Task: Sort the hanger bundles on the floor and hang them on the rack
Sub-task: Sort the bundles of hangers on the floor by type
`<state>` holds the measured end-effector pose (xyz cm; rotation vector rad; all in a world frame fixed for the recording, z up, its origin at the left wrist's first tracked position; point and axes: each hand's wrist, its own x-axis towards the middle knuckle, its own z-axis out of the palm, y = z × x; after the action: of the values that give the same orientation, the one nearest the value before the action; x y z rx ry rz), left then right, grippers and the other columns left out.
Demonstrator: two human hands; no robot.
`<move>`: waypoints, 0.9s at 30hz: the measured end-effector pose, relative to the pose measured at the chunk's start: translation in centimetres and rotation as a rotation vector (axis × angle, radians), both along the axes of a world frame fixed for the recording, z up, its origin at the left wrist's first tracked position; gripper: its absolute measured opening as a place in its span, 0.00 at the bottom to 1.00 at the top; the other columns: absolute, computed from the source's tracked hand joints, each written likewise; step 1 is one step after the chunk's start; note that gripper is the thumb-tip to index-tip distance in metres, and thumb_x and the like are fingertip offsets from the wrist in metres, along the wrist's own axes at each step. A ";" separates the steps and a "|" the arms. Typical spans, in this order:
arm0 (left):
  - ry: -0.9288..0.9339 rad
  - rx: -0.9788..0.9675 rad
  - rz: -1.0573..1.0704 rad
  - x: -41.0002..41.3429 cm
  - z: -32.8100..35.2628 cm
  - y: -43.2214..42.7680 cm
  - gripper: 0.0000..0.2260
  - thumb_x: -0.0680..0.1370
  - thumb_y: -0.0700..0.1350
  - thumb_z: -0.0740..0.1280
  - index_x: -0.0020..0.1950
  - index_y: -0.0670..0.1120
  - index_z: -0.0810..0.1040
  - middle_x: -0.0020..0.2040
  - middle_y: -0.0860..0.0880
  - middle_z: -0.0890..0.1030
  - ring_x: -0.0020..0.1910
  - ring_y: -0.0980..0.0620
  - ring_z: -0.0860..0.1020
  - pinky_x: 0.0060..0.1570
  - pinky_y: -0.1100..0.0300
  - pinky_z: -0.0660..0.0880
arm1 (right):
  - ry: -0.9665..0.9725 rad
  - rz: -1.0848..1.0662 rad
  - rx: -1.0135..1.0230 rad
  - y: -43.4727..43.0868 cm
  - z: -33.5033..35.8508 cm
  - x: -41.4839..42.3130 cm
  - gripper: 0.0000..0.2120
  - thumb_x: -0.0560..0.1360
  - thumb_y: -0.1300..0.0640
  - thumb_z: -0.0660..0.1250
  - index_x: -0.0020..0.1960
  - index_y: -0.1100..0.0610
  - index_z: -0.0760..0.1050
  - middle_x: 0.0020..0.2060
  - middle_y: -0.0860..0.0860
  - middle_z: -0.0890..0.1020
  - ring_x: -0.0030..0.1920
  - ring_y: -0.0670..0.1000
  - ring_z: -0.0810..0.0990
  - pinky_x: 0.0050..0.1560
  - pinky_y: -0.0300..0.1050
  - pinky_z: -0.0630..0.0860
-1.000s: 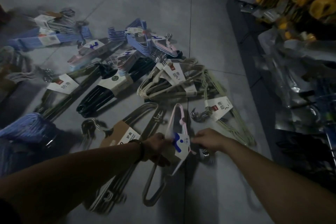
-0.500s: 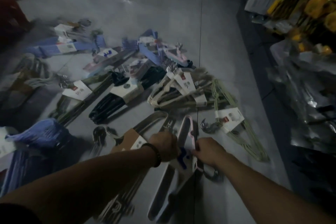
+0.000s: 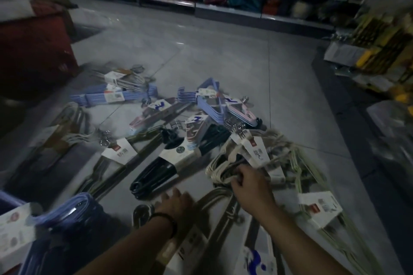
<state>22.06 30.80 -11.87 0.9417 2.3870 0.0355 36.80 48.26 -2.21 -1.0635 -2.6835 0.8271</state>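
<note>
One cream hanger bundle [image 3: 220, 166], toward the floor's [image 3: 223, 62] near edge, clamped in the right hand's [image 3: 250, 183] curled fingers. Just beside, left hand [image 3: 176, 202], fingers straight and slightly apart, over a grey hanger bundle [image 3: 223, 216]. Beyond, black hanger bundle [image 3: 154, 173], blue hanger bundle [image 3: 98, 97]; stocked shelves [image 3: 223, 6] along the far edge.

Hanger bundles lie flat and scattered. A cream bundle [image 3: 225, 163] with a white label sits right of centre, its near end gripped by the right hand [image 3: 250, 182]. Just left of it, a black bundle [image 3: 156, 174] in a white sleeve runs diagonally. A pale green bundle [image 3: 319, 210] lies at the right. A blue bundle [image 3: 96, 97] lies crosswise at the far left, and another blue one [image 3: 73, 205] is near left.
</note>
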 end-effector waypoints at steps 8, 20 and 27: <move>-0.087 -0.122 -0.085 -0.7 0.1 0.8 0.27 0.87 0.54 0.57 0.85 0.56 0.53 0.85 0.38 0.47 0.79 0.21 0.46 0.76 0.28 0.62 | 0.126 0.052 -0.041 -2.7 -0.8 -11.6 0.26 0.81 0.53 0.68 0.76 0.44 0.66 0.67 0.52 0.68 0.55 0.51 0.75 0.54 0.45 0.75; -0.076 -0.146 -0.123 -1.4 -4.7 2.2 0.29 0.86 0.54 0.56 0.85 0.53 0.51 0.84 0.34 0.48 0.80 0.22 0.44 0.76 0.25 0.54 | -0.144 -0.049 -0.035 -2.5 -0.8 -19.5 0.21 0.81 0.56 0.69 0.73 0.46 0.72 0.65 0.59 0.77 0.56 0.60 0.82 0.52 0.51 0.80; -0.168 -0.112 -0.044 -1.3 -1.7 1.6 0.25 0.87 0.59 0.54 0.83 0.56 0.58 0.85 0.37 0.47 0.79 0.21 0.48 0.75 0.29 0.58 | 0.415 -0.215 -0.328 -3.1 3.3 -16.2 0.10 0.78 0.54 0.75 0.58 0.50 0.80 0.53 0.49 0.85 0.50 0.50 0.84 0.48 0.46 0.82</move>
<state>20.75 32.37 -13.60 0.9023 2.1901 -0.0348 20.63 45.13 1.08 -1.0733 -2.0991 1.3067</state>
